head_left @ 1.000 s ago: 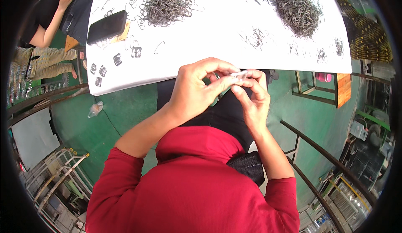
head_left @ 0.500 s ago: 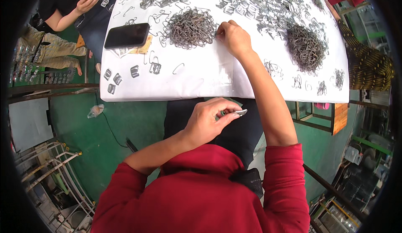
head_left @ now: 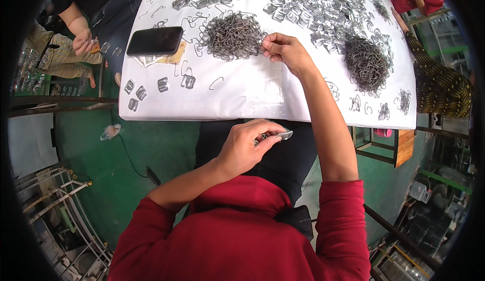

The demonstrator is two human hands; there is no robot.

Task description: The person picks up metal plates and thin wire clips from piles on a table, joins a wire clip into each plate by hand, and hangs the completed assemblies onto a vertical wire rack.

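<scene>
My left hand is closed above my lap, just off the table's near edge, pinching a small flat silver metal buckle. The fingers cover most of that piece. My right hand reaches over the white-covered table, with thumb and forefinger pinched at the right edge of a dark pile of bent wire hooks. A thin wire hook shows at those fingertips, partly hidden against the pile. One loose hook and several flat metal buckles lie nearer to me.
A black phone rests on banknotes at the left. Many loose buckles cover the far side; a second hook pile stands at the right. Co-workers' hands show at the far left and right. A wooden stool stands beneath.
My right hand has shifted slightly right and down, its fingers still at the pile's edge. My left hand keeps its pinch. The co-worker's hand at the far left has lowered.
</scene>
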